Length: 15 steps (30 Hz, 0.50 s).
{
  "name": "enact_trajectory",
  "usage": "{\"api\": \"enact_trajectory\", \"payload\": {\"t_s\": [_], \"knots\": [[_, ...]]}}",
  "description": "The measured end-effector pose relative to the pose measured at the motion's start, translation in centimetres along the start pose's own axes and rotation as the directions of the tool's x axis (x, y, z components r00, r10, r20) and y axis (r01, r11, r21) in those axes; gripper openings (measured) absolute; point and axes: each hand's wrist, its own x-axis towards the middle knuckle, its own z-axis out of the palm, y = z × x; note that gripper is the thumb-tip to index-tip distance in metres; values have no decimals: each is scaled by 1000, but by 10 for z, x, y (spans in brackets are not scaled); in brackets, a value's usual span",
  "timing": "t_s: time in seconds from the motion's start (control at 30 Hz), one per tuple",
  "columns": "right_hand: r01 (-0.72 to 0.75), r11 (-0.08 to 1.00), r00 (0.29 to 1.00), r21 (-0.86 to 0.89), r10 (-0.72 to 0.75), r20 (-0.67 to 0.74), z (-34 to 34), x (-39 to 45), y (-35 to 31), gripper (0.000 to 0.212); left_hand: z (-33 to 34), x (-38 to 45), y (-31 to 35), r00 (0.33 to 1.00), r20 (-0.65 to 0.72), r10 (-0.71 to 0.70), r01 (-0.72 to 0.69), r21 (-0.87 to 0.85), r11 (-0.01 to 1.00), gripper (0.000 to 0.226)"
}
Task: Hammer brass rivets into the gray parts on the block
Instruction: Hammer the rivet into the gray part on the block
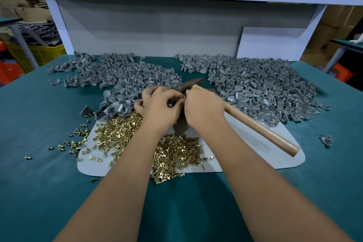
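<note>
Hands meet over the middle of the tabletop (39,182): the left hand (161,107) curls its fingers around something small that I cannot make out, likely steadying a gray part on the hidden block. The right hand (204,107) grips the hammer (261,129) close to its head, probably for short, controlled taps. Brass rivets (117,133) lie just below both wrists for quick picking, with gray parts (265,88) heaped beyond the knuckles on either side.
</note>
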Motion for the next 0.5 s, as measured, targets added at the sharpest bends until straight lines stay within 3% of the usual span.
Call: {"api": "enact_trajectory", "payload": {"t_s": [0.1,0.23,0.4,0.5], "knots": [[25,996,999,84,-21,-43,-15,-3,10,29,0,2,0,1000,7,-13,13,-19,1000,9],[-77,994,948,74,96,-305,-30,-12,35,34,2,2,-1,998,25,-56,57,-54,997,13],[-173,984,985,47,173,-13,-28,-25,46,37,1,1,0,997,26,-70,72,-95,993,18],[-174,983,984,56,172,42,-22,-26,46,31,1,0,1,997,37,-60,63,-67,996,13]]}}
